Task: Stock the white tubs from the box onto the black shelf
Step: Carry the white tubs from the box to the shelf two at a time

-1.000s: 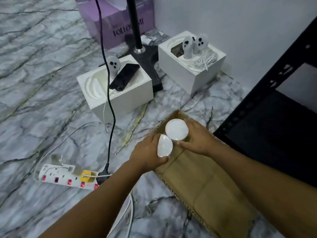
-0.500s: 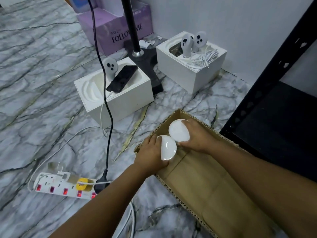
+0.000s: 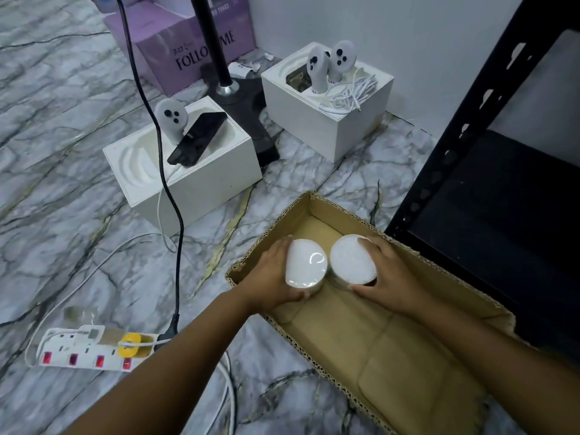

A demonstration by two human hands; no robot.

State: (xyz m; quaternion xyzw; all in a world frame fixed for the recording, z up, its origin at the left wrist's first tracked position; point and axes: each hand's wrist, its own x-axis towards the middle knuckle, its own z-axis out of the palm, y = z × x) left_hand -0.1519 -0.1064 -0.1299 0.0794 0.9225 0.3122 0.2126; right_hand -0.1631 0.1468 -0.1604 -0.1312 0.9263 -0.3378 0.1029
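With both tubs lifted just clear of the cardboard box (image 3: 392,346) floor, gripping one in each hand. Left hand (image 3: 271,274) wrapped round the side of the left white tub (image 3: 306,263), fingers (image 3: 282,246) curled over its far wall and thumb under the near edge. Right hand (image 3: 384,277) clasping the right white tub (image 3: 353,259) the same way, fingers hooked over the far rim, thumb low at the near side. Tubs side by side, nearly touching, lids tilted toward the camera, both inside the box walls at its far end. No other tubs visible in the box.

Black shelf (image 3: 502,199) just to the right of the box, its lower deck dark and bare where visible, upright post close to the box's far right corner.

Risks from here, as a judgement: carrying two at once and swinging right, clipping the post or the box wall with the right tub and knocking it loose. Smooth, glossy-looking lids and a sideways one-handed hold, so likely slipping if the grip eases. Tubs bumping each other mid-lift, twisting one out of the fingers. Tilted tubs set down on an edge, rolling or tipping on the deck. Black cable (image 3: 169,189) and power strip (image 3: 91,350) lying left of the box, well apart from the path to the shelf, so little hazard there.
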